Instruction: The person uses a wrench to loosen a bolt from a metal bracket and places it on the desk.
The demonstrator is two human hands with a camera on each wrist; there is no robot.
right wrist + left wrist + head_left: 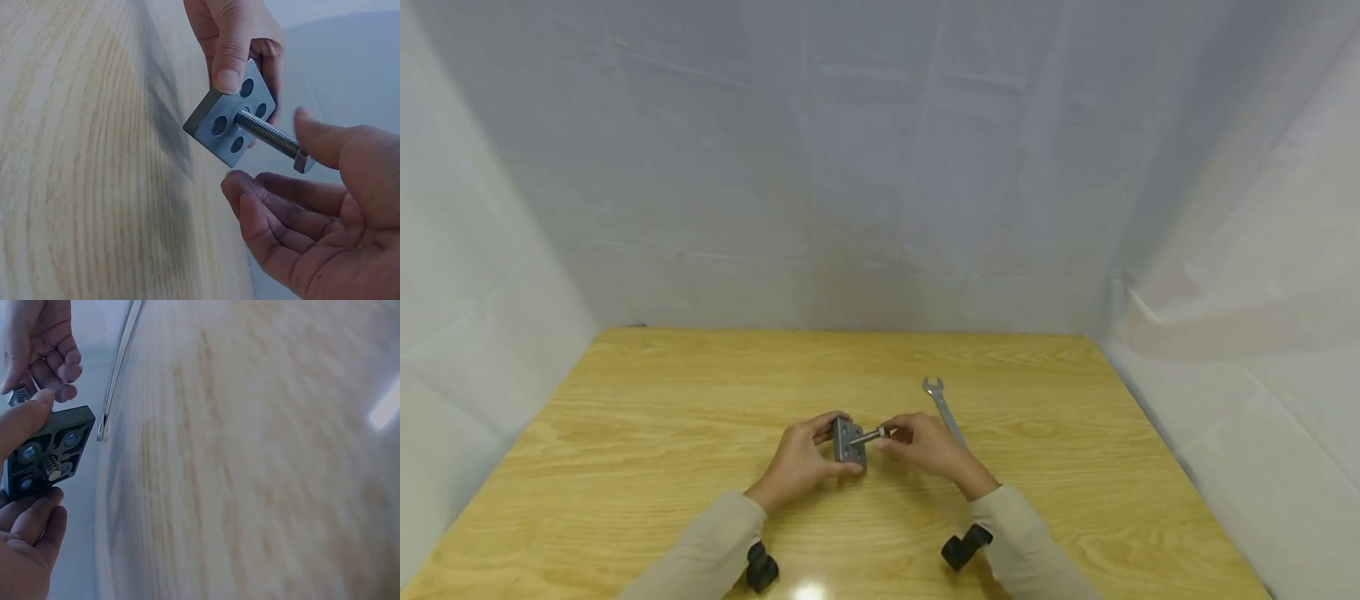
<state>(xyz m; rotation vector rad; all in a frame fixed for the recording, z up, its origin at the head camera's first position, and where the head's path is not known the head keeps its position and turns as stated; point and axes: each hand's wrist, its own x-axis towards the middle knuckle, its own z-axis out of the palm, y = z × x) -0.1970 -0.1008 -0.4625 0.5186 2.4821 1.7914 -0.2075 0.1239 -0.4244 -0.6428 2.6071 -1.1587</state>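
My left hand [801, 462] holds a small grey square metal plate [232, 105] by its edges, thumb on one side and fingers on the other. Several round holes pierce the plate. A hex-head bolt [269, 134] runs through its middle, and the threaded tip pokes out of the ribbed far face in the left wrist view. Beside the bolt's head is my right hand [928, 448]. Its thumb [312, 134] is close to the head, while the other fingers are loosely bent below, apart from the bolt in the right wrist view.
An open-end wrench [949, 414] lies on the wooden table [700, 400], just beyond my right hand and partly hidden by it. White sheeting [865, 167] hangs behind the table and along both sides.
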